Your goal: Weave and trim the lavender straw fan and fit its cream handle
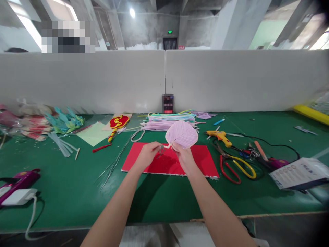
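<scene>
My right hand (184,156) is closed on the base of a pale pink leaf-shaped piece (182,134) made of fuzzy wire rows, held upright over a red sheet (203,157). My left hand (148,153) is closed in a pinch on a thin wire stem (162,149) at the foot of that leaf. The two hands sit close together above the red sheet. Behind them lies a pile of pastel fuzzy wires (169,120).
On the green table (64,185): a yellow glue gun (220,136), red-and-yellow scissors (236,165), thin metal wires (113,164), a red-and-gold ornament (117,123), teal paper pieces (64,120), a purple tool (19,180), a white packet (299,173). White partition behind.
</scene>
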Action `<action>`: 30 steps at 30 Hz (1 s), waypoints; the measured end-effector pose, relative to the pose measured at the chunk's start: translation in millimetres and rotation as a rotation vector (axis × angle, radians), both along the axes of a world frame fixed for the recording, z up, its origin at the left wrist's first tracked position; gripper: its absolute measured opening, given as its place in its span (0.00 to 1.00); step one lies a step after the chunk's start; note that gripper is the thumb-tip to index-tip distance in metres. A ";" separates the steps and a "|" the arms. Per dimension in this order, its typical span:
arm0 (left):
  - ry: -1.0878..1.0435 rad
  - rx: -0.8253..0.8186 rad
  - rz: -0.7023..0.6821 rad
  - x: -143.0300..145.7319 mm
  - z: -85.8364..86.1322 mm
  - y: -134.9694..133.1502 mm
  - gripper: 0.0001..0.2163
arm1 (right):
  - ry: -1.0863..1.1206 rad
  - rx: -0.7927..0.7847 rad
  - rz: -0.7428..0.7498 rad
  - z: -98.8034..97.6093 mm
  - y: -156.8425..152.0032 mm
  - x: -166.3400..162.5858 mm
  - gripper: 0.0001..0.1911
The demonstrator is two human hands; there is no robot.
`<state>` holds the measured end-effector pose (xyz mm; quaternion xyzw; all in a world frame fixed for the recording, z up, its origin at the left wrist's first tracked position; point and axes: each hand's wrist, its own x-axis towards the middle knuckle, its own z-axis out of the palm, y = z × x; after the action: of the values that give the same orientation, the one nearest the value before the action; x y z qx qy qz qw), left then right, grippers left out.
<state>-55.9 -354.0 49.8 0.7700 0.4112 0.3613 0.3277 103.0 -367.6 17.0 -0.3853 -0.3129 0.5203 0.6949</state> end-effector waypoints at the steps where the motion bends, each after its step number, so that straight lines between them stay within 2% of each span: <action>1: -0.051 -0.032 0.004 3.1 -2.6 -0.3 0.09 | 0.028 -0.015 0.017 0.4 -0.6 -0.1 0.15; 5: -0.145 -0.082 0.040 23.3 -15.6 -4.6 0.10 | 0.107 -0.062 0.046 3.6 -3.3 0.1 0.12; 9: -0.242 -0.104 0.137 51.0 -29.5 -14.2 0.10 | 0.109 -0.062 0.050 6.6 -6.3 -0.2 0.14; 14: -0.279 -0.167 0.124 68.5 -33.7 -26.8 0.12 | 0.018 -0.061 -0.098 0.4 -6.6 -2.1 0.15; 18: -0.251 -0.185 0.140 67.1 -34.1 -33.0 0.12 | -0.118 -0.021 -0.273 -5.6 -4.3 -1.7 0.15; 22: -0.160 -0.154 0.150 62.5 -34.7 -34.0 0.11 | -0.289 0.031 -0.368 -3.4 -5.3 2.2 0.18; 30: 0.145 0.057 0.244 37.1 -30.3 -27.9 0.09 | -0.540 0.089 -0.290 -1.2 -4.7 13.1 0.13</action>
<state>-18.8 -381.9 19.5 0.7474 0.5139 0.3533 0.2290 116.1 -372.3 15.9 -0.5195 -0.4504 0.2803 0.6698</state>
